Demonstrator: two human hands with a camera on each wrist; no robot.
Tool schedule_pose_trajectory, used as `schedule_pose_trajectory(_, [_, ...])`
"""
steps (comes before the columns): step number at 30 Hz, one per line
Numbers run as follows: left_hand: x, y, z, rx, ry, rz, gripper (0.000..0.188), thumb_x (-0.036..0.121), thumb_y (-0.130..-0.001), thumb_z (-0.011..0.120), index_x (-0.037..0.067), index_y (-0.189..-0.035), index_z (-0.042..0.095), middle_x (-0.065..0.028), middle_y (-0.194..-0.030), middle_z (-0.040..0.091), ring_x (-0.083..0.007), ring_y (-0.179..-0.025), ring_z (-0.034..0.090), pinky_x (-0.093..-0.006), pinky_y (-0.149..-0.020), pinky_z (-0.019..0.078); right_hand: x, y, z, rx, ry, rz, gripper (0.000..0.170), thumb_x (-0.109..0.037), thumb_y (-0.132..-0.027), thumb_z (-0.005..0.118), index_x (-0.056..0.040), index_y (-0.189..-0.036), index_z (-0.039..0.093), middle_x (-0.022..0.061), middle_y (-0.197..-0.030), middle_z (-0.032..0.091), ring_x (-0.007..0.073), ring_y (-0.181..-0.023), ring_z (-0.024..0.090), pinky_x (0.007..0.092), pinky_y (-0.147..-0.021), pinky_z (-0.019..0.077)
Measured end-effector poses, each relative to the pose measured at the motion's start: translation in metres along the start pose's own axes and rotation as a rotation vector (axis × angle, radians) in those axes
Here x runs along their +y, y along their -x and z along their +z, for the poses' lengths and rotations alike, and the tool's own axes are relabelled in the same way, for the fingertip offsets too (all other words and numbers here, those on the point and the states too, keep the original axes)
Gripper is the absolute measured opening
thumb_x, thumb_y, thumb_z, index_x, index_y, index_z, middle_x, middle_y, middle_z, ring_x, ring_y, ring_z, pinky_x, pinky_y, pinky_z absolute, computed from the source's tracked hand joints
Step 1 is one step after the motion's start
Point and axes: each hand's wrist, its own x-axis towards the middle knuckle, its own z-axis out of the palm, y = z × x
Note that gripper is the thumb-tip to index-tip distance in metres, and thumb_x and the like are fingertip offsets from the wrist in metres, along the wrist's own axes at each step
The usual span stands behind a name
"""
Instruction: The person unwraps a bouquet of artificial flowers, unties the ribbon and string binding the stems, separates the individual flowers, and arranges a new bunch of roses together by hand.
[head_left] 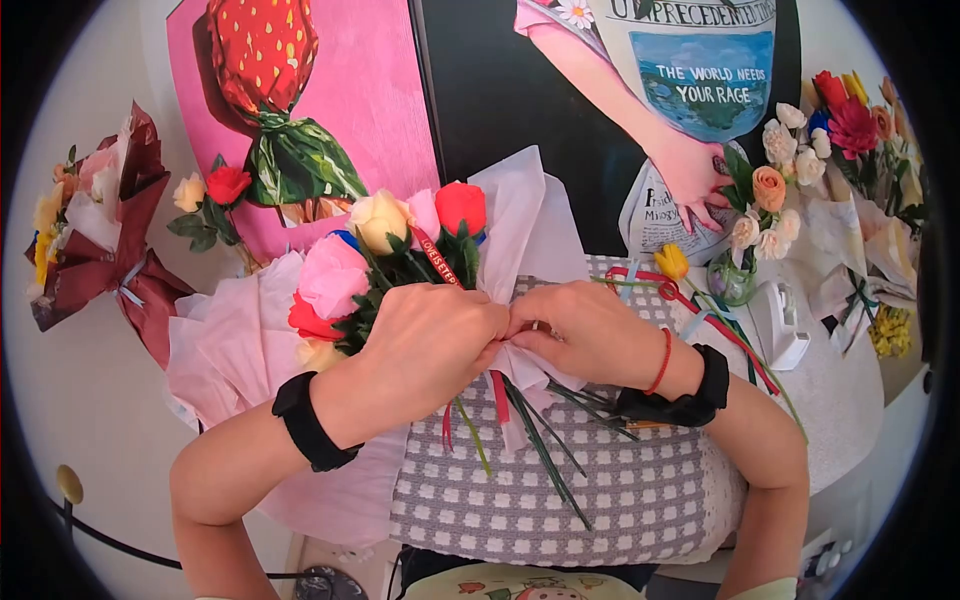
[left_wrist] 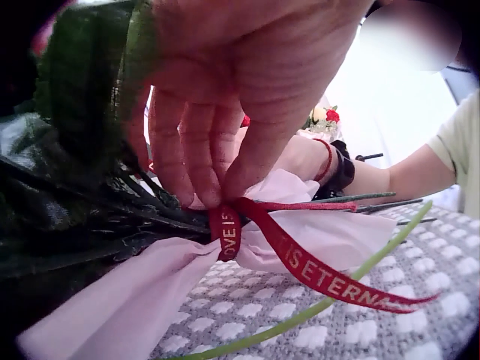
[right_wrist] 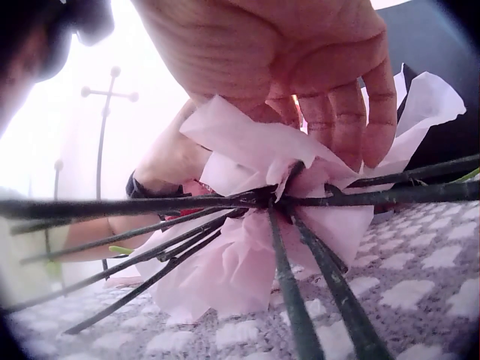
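Observation:
A bouquet of artificial roses [head_left: 335, 276] in pink wrapping paper [head_left: 240, 340] lies on the checked cloth, blooms to the left. Printed red ribbon [left_wrist: 227, 234] circles the gathered paper and stems, one lettered tail trailing across the cloth. My left hand [head_left: 425, 335] pinches the ribbon at the binding between thumb and fingers. Meeting it there, my right hand [head_left: 590, 330] has curled fingers and pinches the ribbon too; its fingertips are hidden behind paper in the right wrist view. Dark green stems [right_wrist: 300, 300] fan out below the binding.
A grey-and-white checked cloth [head_left: 480, 510] covers the work surface. To the right are a yellow tulip [head_left: 671, 262], a white tape dispenser [head_left: 785, 325] and a glass vase [head_left: 735, 280] of flowers. A dark-red wrapped bouquet [head_left: 130, 240] stands left. Paintings [head_left: 390, 100] lean behind.

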Motion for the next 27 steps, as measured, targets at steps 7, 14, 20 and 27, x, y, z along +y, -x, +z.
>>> schedule_pose_trajectory(7, [-0.001, 0.001, -0.003, -0.036, 0.010, -0.026, 0.008, 0.006, -0.063, 0.063, 0.006, -0.069, 0.059, -0.0051, -0.065, 0.058, -0.0235, -0.062, 0.059, -0.0334, -0.053, 0.0443, -0.002, 0.001, 0.000, 0.017, 0.032, -0.015, 0.010, -0.013, -0.076, 0.056, -0.0059, -0.081, 0.062, 0.0119, -0.075, 0.061, 0.0308, -0.071, 0.059, 0.0389, -0.063, 0.0453])
schedule_pose_trajectory(14, [-0.008, 0.005, -0.003, -0.043, 0.225, -0.104, 0.007, 0.004, -0.063, 0.062, 0.005, -0.069, 0.058, -0.0069, -0.065, 0.059, -0.0253, -0.062, 0.059, -0.0352, -0.054, 0.0448, 0.001, 0.001, 0.003, 0.039, 0.085, -0.015, 0.009, -0.016, -0.075, 0.054, -0.0088, -0.073, 0.060, 0.0108, -0.070, 0.060, 0.0306, -0.070, 0.059, 0.0409, -0.059, 0.0445])
schedule_pose_trajectory(20, [-0.007, 0.005, -0.004, -0.023, 0.225, -0.095, 0.008, 0.004, -0.064, 0.063, 0.004, -0.070, 0.059, -0.0077, -0.067, 0.059, -0.0265, -0.064, 0.058, -0.0349, -0.056, 0.0445, -0.005, -0.002, -0.001, 0.112, -0.001, -0.122, 0.010, -0.012, -0.072, 0.056, -0.0083, -0.078, 0.063, 0.0097, -0.077, 0.060, 0.0290, -0.072, 0.058, 0.0389, -0.061, 0.0448])
schedule_pose_trajectory(27, [-0.006, 0.009, -0.002, -0.014, 0.144, -0.077, 0.013, 0.003, -0.063, 0.068, 0.004, -0.073, 0.060, -0.0080, -0.072, 0.060, -0.0253, -0.067, 0.059, -0.0320, -0.060, 0.0469, -0.003, -0.007, 0.001, 0.116, -0.047, -0.115, 0.010, -0.010, -0.071, 0.058, -0.0078, -0.077, 0.065, 0.0095, -0.076, 0.060, 0.0287, -0.071, 0.058, 0.0381, -0.061, 0.0447])
